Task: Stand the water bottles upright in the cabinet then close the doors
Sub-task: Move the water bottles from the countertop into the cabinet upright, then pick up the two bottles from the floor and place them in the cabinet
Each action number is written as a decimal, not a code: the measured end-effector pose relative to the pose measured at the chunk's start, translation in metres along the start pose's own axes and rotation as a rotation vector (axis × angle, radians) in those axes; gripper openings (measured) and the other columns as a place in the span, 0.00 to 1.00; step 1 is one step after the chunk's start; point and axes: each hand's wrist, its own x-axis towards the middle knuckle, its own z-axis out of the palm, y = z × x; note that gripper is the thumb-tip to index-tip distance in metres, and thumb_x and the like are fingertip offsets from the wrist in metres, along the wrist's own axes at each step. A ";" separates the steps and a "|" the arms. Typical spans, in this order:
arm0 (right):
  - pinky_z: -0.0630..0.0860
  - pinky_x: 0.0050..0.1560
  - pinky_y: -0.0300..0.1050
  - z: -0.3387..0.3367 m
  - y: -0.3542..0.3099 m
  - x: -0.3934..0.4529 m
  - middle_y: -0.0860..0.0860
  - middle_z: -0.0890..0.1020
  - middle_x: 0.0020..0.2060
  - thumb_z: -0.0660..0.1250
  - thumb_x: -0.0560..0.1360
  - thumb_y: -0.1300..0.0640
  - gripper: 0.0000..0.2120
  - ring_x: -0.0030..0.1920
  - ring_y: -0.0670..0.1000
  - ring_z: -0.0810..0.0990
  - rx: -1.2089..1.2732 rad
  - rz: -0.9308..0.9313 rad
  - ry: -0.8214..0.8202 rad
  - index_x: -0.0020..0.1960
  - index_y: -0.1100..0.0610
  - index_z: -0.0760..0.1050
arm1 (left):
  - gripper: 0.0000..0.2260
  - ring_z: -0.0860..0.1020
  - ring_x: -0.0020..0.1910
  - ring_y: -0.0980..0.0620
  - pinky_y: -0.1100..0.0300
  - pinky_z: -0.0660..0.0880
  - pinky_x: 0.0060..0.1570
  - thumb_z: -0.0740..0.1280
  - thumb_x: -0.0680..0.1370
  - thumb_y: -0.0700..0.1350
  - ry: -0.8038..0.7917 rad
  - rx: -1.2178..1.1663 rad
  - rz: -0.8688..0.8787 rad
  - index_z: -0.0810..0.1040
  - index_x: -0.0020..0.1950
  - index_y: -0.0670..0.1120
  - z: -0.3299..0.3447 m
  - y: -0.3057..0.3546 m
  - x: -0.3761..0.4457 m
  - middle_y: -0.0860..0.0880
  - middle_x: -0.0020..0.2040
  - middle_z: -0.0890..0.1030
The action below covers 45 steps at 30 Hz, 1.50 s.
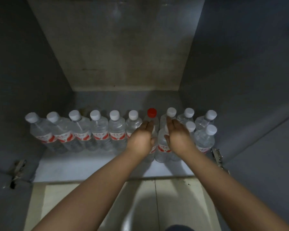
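Observation:
Several clear water bottles (99, 129) with white caps and red-and-white labels stand upright in a row on the cabinet floor (90, 165). One bottle in the row has a red cap (152, 112). At the right a few more bottles (205, 139) stand in front of the row. My left hand (143, 137) and my right hand (178, 135) reach in with fingers straight and palms facing each other. Between them stand two front bottles (162, 145), partly hidden by my hands; my palms and thumbs touch them. Neither hand is closed around a bottle.
Both grey cabinet doors stand open, the left door (8, 84) and the right door (260, 90). Metal hinges sit at the left (18, 169) and the right (217, 155) front corners. A pale tiled floor (93, 205) lies below the cabinet edge.

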 end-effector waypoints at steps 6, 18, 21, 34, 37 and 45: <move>0.81 0.48 0.58 -0.018 -0.032 -0.010 0.66 0.83 0.50 0.60 0.65 0.55 0.23 0.49 0.65 0.84 -0.054 -0.152 -0.048 0.55 0.68 0.78 | 0.13 0.84 0.49 0.39 0.52 0.82 0.38 0.65 0.67 0.43 0.116 0.071 -0.038 0.84 0.48 0.45 -0.017 -0.044 -0.040 0.39 0.53 0.84; 0.81 0.47 0.60 -0.115 -0.220 -0.113 0.56 0.86 0.51 0.53 0.67 0.49 0.25 0.50 0.58 0.85 -0.105 -0.536 -0.524 0.50 0.58 0.84 | 0.24 0.43 0.78 0.48 0.52 0.48 0.77 0.52 0.81 0.43 -0.257 -0.154 -0.815 0.50 0.77 0.47 -0.118 -0.048 -0.275 0.48 0.79 0.44; 0.81 0.47 0.59 -0.155 -0.255 -0.160 0.56 0.86 0.51 0.59 0.66 0.49 0.22 0.50 0.57 0.86 -0.119 -0.688 -0.582 0.50 0.58 0.84 | 0.24 0.43 0.78 0.49 0.52 0.48 0.77 0.51 0.82 0.44 -0.296 -0.274 -1.018 0.49 0.77 0.48 -0.140 -0.011 -0.348 0.50 0.79 0.44; 0.82 0.43 0.56 -0.246 -0.366 -0.377 0.54 0.87 0.46 0.53 0.65 0.48 0.25 0.45 0.55 0.87 -0.385 -1.455 -0.775 0.45 0.57 0.85 | 0.22 0.45 0.78 0.48 0.52 0.52 0.76 0.50 0.82 0.52 -0.054 -0.612 -2.002 0.53 0.76 0.53 -0.185 0.152 -0.643 0.53 0.79 0.48; 0.82 0.42 0.56 -0.242 -0.391 -0.432 0.54 0.88 0.44 0.58 0.64 0.48 0.22 0.44 0.55 0.87 -0.461 -1.616 -0.784 0.44 0.57 0.85 | 0.22 0.45 0.78 0.48 0.52 0.52 0.76 0.51 0.82 0.52 -0.019 -0.677 -2.126 0.53 0.76 0.54 -0.165 0.182 -0.703 0.53 0.79 0.48; 0.52 0.76 0.52 -0.204 -0.455 -0.539 0.53 0.59 0.76 0.56 0.80 0.50 0.25 0.76 0.53 0.56 -0.556 -1.714 -0.817 0.75 0.56 0.58 | 0.23 0.43 0.78 0.46 0.50 0.51 0.76 0.52 0.82 0.52 0.087 -0.845 -2.314 0.51 0.76 0.53 -0.106 0.195 -0.829 0.52 0.79 0.47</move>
